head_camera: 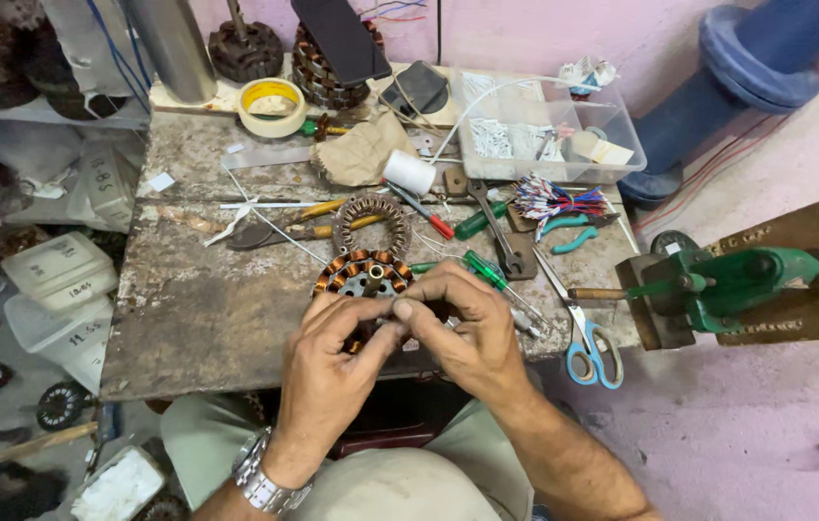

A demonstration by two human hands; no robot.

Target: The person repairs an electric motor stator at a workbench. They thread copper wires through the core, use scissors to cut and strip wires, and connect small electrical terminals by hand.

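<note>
— Fingers (400, 311) of left hand (327, 371) and right hand (472, 338): state?
— Pinched narrow on the copper-wound stator (363, 275) at the bench edge (188, 376) — steadying it. Scissors (585, 342) lie just right; beyond, a bare stator core (371, 220), tape roll (273, 106).

Round copper-wound stator (363, 273), flat on worn bench, at its near edge

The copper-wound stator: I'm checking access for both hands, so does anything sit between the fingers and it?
Nothing visible does. Both the left hand and right hand already rest on the near edge of the round copper-wound stator; the green-handled screwdriver lies just beside it to the right, not between.
</note>
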